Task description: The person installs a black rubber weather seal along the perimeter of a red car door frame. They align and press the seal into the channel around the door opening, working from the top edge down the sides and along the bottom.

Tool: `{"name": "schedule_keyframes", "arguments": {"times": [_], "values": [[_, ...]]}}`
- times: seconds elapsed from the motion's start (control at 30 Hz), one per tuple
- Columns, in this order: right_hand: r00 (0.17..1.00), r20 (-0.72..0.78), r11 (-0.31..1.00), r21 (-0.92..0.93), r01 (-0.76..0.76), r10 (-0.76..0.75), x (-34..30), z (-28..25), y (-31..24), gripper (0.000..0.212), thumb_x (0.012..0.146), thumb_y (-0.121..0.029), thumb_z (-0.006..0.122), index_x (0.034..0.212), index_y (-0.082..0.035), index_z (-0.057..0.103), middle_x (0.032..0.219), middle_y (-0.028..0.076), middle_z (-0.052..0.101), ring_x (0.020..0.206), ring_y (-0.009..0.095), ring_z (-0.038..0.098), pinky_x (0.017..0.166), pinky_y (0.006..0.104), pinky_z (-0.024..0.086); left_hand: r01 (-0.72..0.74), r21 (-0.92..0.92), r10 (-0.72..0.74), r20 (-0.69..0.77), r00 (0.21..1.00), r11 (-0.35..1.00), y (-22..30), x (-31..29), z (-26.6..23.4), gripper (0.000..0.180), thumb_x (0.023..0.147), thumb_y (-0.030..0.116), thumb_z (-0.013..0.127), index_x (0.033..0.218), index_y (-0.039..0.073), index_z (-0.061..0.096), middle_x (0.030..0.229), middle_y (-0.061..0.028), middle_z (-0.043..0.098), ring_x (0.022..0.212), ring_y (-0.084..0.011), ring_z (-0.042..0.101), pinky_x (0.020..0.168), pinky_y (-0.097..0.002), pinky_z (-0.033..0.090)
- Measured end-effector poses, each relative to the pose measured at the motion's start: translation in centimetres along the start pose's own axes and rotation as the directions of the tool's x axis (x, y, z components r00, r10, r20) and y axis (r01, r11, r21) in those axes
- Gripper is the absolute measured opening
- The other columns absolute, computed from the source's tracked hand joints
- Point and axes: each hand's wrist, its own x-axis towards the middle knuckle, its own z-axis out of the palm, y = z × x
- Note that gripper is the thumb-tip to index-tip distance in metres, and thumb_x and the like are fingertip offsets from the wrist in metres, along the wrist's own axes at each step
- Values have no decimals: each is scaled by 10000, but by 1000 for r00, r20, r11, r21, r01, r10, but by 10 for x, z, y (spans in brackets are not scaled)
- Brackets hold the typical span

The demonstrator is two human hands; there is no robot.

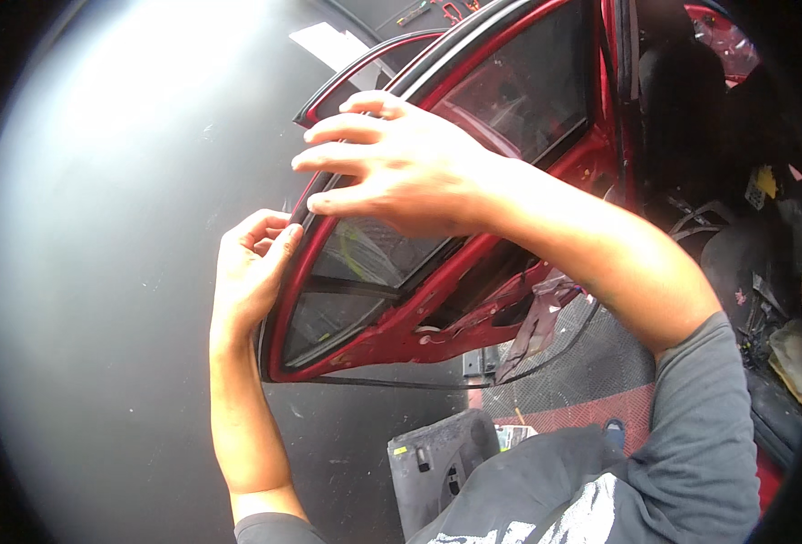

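Observation:
A red car door (378, 349) with a window frame stands open in front of me, its inner side bare of trim. A black rubber door seal (279, 328) runs along the frame's outer edge. Its loose length (401, 385) hangs off the lower corner and curves right. My left hand (251, 272) pinches the seal at the frame edge between thumb and fingers. Higher up, my right hand (410, 168) lies across the frame with its fingers spread; the palm side and what it touches are hidden.
A grey door trim panel (428, 458) stands below, near my body. The car interior (691, 118) opens at the right, with loose parts and wires. A dark grey wall (102, 299) lies left of the door. Torn plastic film (541, 322) hangs from the door.

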Motion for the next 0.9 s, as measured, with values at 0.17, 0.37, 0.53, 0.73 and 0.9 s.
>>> {"name": "schedule_keyframes", "arguments": {"times": [0.17,0.37,0.53,0.73,0.9], "values": [[943,-172,952,-60,-299,285,-52,-66,58,398,827,-216,816,1218,-209,740,1237,64,703,1179,283,650,1019,456,482,-26,52,27,-14,1000,998,0,1,2,131,1004,146,726,976,20,705,783,17,664,662,-13,529,595,-223,414],[978,168,984,-146,-103,127,-47,-75,100,321,881,-190,797,1197,-207,740,1181,18,669,1198,282,619,1074,469,453,-152,136,165,-91,982,979,20,-5,11,270,957,152,771,1210,61,740,984,-47,738,867,-117,673,793,-302,545],[967,235,987,-146,-62,96,-22,-69,114,214,901,-165,766,1109,-187,721,1098,47,616,1112,286,614,1012,450,470,-418,551,577,-146,804,722,57,10,60,318,868,142,836,1164,69,745,1081,-114,748,1016,-258,728,927,-383,566],[985,163,994,-103,-43,59,-27,-58,120,209,904,-134,747,1100,-179,693,1057,67,591,1082,285,588,958,443,477,-409,545,606,-246,756,732,47,18,78,257,849,60,799,1103,64,756,1051,-119,728,991,-279,730,883,-374,580],[993,86,996,-40,-79,82,-25,-57,120,197,888,-121,757,1063,-175,686,1053,62,585,1053,285,584,931,443,486,-406,460,583,-354,732,790,41,24,87,292,828,7,771,1112,75,765,1049,-102,703,976,-243,718,872,-357,577]]}}
